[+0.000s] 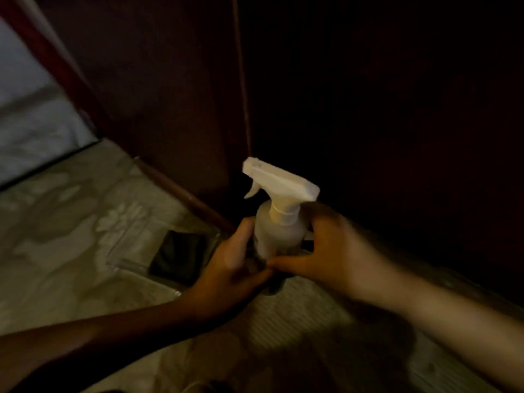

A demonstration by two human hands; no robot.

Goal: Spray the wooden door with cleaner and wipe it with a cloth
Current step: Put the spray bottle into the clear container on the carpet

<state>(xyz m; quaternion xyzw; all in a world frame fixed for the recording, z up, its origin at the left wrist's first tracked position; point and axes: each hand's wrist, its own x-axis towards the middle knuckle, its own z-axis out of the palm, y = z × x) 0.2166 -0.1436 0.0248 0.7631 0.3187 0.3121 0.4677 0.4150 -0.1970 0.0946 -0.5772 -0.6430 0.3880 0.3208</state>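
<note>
Scene: a dim, blurred head view looked down at two hands meeting low before a dark door [368,109], over a pale patterned floor [56,265].
Bottle [279,231]: a small translucent spray bottle stood upright at centre, near the foot of the door, its white trigger head [279,180] pointing left and away.
Left hand [235,268]: curled against the bottle's left side, thumb up along the wall, fingers wrapped round the lower body.
Right hand [329,251]: cupped round the right side and shoulder, thumb reaching across the near base to touch the left hand; its far fingers were hidden.
Cloth [181,255]: a dark folded square, probably the cloth, lay on the floor just left of the left hand, seemingly in a clear tray [127,251]; untouched.
Handling, judged: light, stiff plastic, smooth and likely slippery when wet; the fill level could not be told.
Hold, judged: best taken round the neck under the head, forefinger on the trigger, leaving the other hand free for the cloth.
Risk, judged: squeezing the thin wall or tipping the nozzle off the door.
Progress, judged: spraying not yet begun.
</note>
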